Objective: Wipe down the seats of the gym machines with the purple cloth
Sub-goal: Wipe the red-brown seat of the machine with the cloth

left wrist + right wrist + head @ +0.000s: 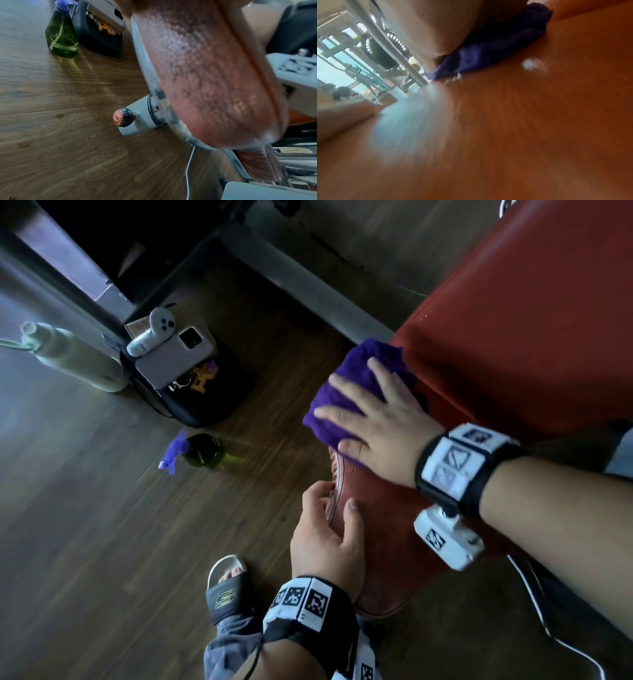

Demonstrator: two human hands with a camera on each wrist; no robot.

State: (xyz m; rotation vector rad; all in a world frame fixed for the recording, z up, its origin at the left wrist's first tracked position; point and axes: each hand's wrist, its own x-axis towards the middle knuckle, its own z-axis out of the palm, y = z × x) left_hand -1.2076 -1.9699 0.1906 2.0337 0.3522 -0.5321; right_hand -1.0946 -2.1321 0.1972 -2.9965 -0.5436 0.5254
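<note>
Purple cloth pressed flat on the red seat, centre of the head view.

Soft, light, bunched terry; likely to slide and fold, so best held under a spread palm rather than pinched. Right hand splayed flat on top. Left hand curled round the padded seat's edge below. Spray bottle on the floor at centre left.
</note>
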